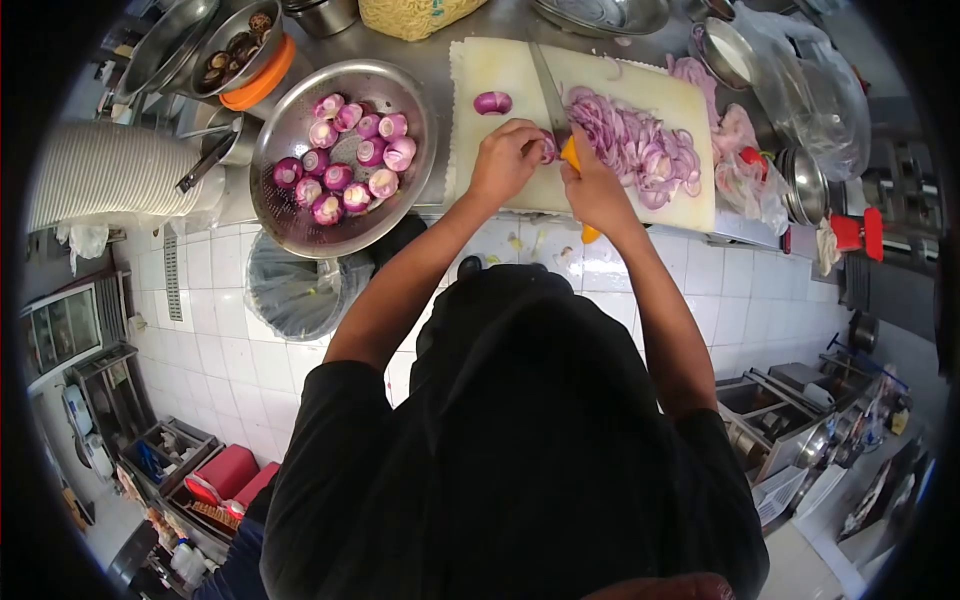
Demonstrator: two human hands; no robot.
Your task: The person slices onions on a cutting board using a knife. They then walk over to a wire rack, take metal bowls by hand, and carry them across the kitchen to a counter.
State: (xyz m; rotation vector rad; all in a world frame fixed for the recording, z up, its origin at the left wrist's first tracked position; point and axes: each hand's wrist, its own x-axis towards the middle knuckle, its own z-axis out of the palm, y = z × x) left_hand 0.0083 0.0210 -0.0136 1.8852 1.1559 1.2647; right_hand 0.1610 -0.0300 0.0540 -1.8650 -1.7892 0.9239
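My right hand (598, 190) is wrapped round the yellow handle of a kitchen knife (546, 82), its blade pointing away from me over the white cutting board (500, 65). Just left of the blade, my left hand (507, 160) pinches a piece of red onion (547, 148) against the board, partly covered by my fingers. Right of the knife lies a wide heap of sliced red onion (640, 145). An onion half (491, 102) rests alone on the board's left part. Left of the board, a steel colander (270, 135) holds several peeled red onions (338, 177).
A lined bin (300, 290) stands on the floor below the colander. At the back left, a bowl of mushrooms (235, 55) sits near an orange bowl (258, 78). Stacked plates (110, 175) are far left. Plastic bags (815, 90) and metal bowls (803, 183) crowd the right side.
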